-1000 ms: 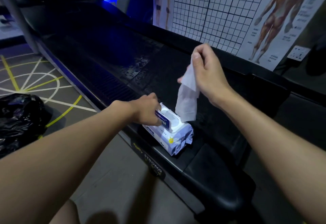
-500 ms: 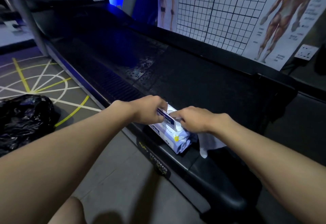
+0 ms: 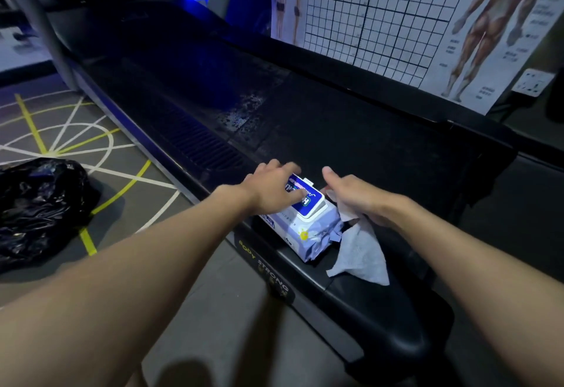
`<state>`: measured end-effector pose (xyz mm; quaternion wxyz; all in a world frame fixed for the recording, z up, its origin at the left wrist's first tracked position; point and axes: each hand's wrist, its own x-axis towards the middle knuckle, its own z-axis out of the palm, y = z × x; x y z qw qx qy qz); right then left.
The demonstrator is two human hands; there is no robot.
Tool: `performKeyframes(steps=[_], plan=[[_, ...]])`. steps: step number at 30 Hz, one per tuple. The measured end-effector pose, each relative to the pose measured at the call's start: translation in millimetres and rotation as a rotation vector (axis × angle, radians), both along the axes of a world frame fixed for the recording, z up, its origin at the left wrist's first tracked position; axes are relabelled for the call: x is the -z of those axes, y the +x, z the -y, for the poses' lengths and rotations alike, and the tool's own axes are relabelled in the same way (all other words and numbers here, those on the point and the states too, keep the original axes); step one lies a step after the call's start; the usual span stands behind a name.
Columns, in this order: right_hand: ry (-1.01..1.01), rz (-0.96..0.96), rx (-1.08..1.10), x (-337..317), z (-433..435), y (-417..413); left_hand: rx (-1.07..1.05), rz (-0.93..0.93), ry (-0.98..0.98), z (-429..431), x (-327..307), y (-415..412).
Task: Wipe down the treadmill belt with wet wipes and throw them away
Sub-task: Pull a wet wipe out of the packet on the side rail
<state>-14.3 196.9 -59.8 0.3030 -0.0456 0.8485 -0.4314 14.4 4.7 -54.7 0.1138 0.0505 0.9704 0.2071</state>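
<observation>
The right grip [image 3: 357, 197] holds the wet wipe [image 3: 361, 252]; the treadmill belt [image 3: 341, 130] lies just beyond it. The left grip [image 3: 271, 189], fingers flat, presses the wipes pack [image 3: 308, 229].

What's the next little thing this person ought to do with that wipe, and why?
Probably move the right hand, which holds the wipe, onto the treadmill belt and begin wiping. The left hand presses flat on the lid of the wipes pack, which looks shut, so the pack seems finished with, and the belt shows a speckled patch farther along.
</observation>
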Motion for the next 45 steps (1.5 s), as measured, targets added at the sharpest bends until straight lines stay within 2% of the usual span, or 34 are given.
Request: performKeyframes(steps=[2,6,11,19,21,23,26,28,32,34,37,40,45], plan=[[-0.038,-0.006,-0.024,3.4,0.5,1.0,-0.064,-0.008,-0.052,-5.9,5.1,1.1],[0.02,-0.156,-0.051,8.9,6.3,3.4,-0.079,0.039,-0.051,-6.4,3.9,0.8],[-0.029,-0.138,-0.093,14.6,12.3,1.5,-0.135,0.021,0.008,7.4,5.5,-1.2],[0.163,-0.129,-0.188,12.6,20.5,-11.4,-0.135,0.054,-0.015,10.6,9.3,-7.0],[0.187,-0.139,-0.138,6.0,18.1,-13.8,-0.131,0.054,-0.044,12.6,5.2,-11.6],[0.098,-0.141,0.033,-5.2,12.0,-17.6,-0.167,-0.012,0.007,10.7,-3.8,-14.3],[-0.052,-0.079,0.227,-45.3,-1.0,-16.1,-0.236,-0.021,0.358,-10.6,-36.1,-13.4],[-0.16,-0.009,0.324,-84.8,-10.5,-9.7,-0.225,0.103,0.608,-34.8,-70.4,-9.5],[-0.4,0.144,0.499,-175.8,-37.3,3.1,-0.169,0.422,0.842,-77.0,-150.1,-11.5],[-0.436,0.202,0.568,-223.8,-54.4,8.7,-0.158,0.539,0.9,-87.8,-197.1,-15.8],[-0.477,0.247,0.654,-285.6,-72.9,20.5,-0.093,0.611,0.931,-98.2,-254.6,-13.8],[-0.475,0.22,0.688,-359.9,-88.7,29.8,-0.079,0.542,0.833,-113.7,-321.8,-17.0],[-0.517,0.211,0.761,-452.2,-120.0,19.3,0.06,0.444,0.815,-146.2,-427.2,-38.3]])
